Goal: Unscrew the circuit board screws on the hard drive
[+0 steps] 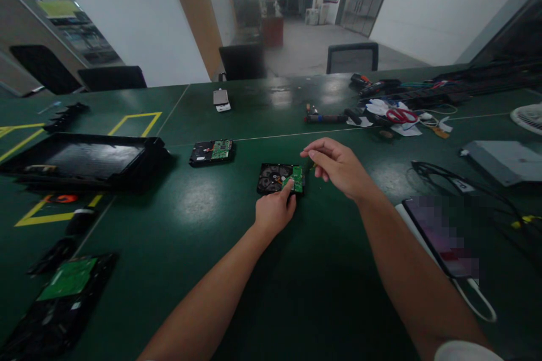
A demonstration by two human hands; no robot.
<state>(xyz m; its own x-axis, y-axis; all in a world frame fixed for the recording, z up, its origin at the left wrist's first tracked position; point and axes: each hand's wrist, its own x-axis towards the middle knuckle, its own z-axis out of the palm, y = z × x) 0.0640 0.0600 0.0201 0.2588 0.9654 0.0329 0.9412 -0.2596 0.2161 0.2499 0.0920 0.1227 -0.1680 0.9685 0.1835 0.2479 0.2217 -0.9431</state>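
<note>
A black hard drive (273, 177) lies bottom side up on the green table, with a small green circuit board (297, 178) on its right end. My left hand (274, 211) rests at the drive's near edge, mostly curled, its index finger pressing on the green board. My right hand (336, 165) hovers just right of and above the drive, fingers pinched together around a thin tool that I cannot make out clearly; its tip points toward the board.
A second hard drive (212, 152) lies further left. A large black tray (84, 161) sits at left, another board (68, 279) at the near left corner. Red scissors (400, 115), tools and cables (461, 183) crowd the right; a phone (442, 237) lies near my right forearm.
</note>
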